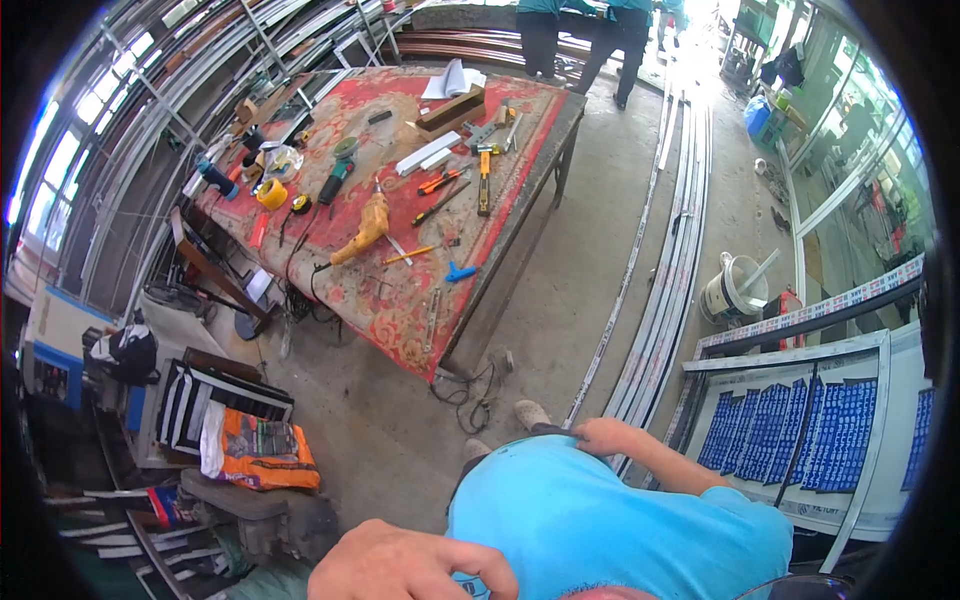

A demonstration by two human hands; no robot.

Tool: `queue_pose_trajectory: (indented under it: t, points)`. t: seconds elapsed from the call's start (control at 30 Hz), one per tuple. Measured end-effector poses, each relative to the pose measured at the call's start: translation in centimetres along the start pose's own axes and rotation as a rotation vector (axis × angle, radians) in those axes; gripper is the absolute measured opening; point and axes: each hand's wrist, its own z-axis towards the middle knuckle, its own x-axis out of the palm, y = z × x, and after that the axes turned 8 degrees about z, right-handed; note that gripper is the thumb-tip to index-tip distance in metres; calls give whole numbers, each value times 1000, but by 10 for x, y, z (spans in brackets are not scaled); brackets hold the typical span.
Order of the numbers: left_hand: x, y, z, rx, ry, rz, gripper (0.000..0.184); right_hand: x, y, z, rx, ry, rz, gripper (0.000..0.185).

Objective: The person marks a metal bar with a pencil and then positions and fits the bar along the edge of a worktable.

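Observation:
My left hand (pixel 410 565) is at the bottom edge, in front of my blue shirt (pixel 600 500). Its index finger is bent and stands apart; the other fingers are partly cut off, and I see nothing held. My right hand (pixel 605 437) is at my waist by the shirt's lower edge, its fingers curled in and their tips hidden. Ahead, apart from both hands, a table (pixel 400 325) with a worn red patterned cover carries a yellow power drill (pixel 368 228), a green angle grinder (pixel 338 178), a yellow tape roll (pixel 271 193) and a blue T-shaped tool (pixel 460 272).
Long metal profiles (pixel 655 330) lie along the floor right of the table. A white bucket (pixel 733 288) and a framed panel (pixel 790 430) stand at the right. An orange bag (pixel 265 450) lies at lower left. A cable (pixel 475 405) trails under the table. People (pixel 590 40) stand far back.

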Motion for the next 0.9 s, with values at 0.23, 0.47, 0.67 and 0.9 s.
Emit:
queue_pose_trajectory:
  t: [0.23,0.47,0.67,0.9]
  points:
    - [-28,6,-21,-79,29,78,15,17,-18,-4,4,-51,84,43]
    - [-52,50,-115,-804,-531,689,32,37,-29,-19,120,-157,449,47]
    - [-65,146,-312,-1681,-501,858,46,20,-34,-23,178,-17,546,53]
    - [-9,167,-370,-1890,-555,557,38,18,-46,-26,367,12,1281,52]
